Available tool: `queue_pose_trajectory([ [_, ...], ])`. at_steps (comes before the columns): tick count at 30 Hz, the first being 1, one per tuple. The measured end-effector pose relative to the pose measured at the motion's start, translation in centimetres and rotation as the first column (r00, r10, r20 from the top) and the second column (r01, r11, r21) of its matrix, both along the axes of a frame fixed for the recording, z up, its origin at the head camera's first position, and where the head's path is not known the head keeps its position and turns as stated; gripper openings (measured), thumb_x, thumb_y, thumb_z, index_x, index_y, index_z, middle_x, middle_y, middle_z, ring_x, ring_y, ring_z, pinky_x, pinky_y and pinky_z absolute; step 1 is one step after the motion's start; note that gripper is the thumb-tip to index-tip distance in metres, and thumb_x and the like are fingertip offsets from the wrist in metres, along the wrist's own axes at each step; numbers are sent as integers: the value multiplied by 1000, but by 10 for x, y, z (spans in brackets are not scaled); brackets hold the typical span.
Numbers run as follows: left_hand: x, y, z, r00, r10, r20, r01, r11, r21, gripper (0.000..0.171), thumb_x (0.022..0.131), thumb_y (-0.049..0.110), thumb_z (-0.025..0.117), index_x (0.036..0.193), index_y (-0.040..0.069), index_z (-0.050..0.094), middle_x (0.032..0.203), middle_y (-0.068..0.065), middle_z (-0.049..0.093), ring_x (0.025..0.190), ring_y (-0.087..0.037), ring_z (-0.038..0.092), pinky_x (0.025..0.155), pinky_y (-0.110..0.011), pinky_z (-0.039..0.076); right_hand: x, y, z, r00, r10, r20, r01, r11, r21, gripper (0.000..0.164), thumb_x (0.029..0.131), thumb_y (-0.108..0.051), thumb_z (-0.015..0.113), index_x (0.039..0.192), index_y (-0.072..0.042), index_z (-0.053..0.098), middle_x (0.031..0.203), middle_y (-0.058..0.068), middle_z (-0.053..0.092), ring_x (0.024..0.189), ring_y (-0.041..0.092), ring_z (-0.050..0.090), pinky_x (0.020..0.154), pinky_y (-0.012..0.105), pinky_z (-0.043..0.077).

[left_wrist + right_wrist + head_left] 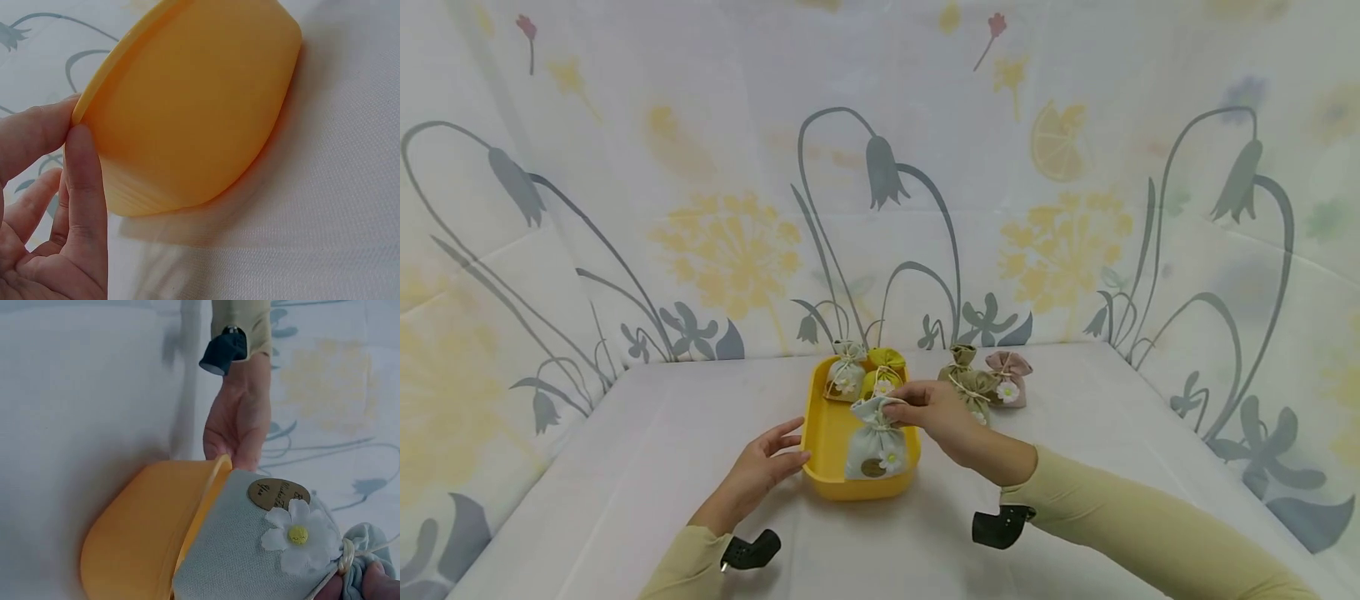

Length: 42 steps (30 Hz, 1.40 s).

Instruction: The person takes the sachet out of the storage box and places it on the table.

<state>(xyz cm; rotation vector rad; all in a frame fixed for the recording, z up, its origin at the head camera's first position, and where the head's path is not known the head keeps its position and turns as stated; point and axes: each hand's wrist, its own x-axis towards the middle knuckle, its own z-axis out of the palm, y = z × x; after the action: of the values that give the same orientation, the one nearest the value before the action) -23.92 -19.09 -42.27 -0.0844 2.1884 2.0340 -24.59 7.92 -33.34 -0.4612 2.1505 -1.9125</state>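
My right hand (pixel 936 412) pinches the gathered neck of a pale grey-green drawstring pouch (pixel 865 450). The pouch has a white cloth daisy and a round brown label, and it hangs upright over the near part of a yellow plastic basket (pixel 820 487). At the basket's left side, my left hand (pixel 760 467) holds the rim (pixel 94 90) between thumb and fingertips. Inside the basket, at its far end, stand another pale pouch (pixel 846 371) and a yellow-green pouch (pixel 887 360).
Right of the basket stand two olive pouches (pixel 977 383) and a dusty-pink pouch (pixel 1011 367), partly hidden by the right hand. A white cloth covers the table (pixel 700 400). Behind it hangs a flower-printed curtain (pixel 865 275).
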Motion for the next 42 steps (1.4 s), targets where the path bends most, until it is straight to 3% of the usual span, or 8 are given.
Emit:
queue_pose_trajectory([
  [7,1,1,0,1000,14,11,-14,1000,-2,58,84,9,69,137,9,46,124,-18,50,94,-21,59,84,-35,51,16,26,1,999,-28,-19,29,1000,8,23,89,-7,62,105,10,61,92,5,65,87,17,62,87,36,49],
  [19,2,2,-1,1000,9,4,-9,1000,20,57,85,5,67,137,7,46,122,-19,50,93,-21,59,84,-34,51,29,66,-3,998,-17,-66,17,1000,7,25,91,-13,60,104,7,59,93,0,62,88,12,55,82,26,47],
  [29,1,0,0,1000,16,14,-16,1000,19,57,85,7,67,138,9,45,124,-19,49,94,-21,59,85,-33,50,31,97,-10,993,-63,-98,63,998,-1,26,95,-14,53,108,9,54,88,-3,59,86,7,55,79,24,47],
  [42,2,0,2,1000,11,9,-11,1000,27,56,85,7,67,138,10,46,124,-17,50,96,-21,59,86,-34,50,18,145,-21,982,-142,-124,135,989,-61,12,97,-12,51,102,-8,60,89,-9,62,86,5,57,76,17,46],
])
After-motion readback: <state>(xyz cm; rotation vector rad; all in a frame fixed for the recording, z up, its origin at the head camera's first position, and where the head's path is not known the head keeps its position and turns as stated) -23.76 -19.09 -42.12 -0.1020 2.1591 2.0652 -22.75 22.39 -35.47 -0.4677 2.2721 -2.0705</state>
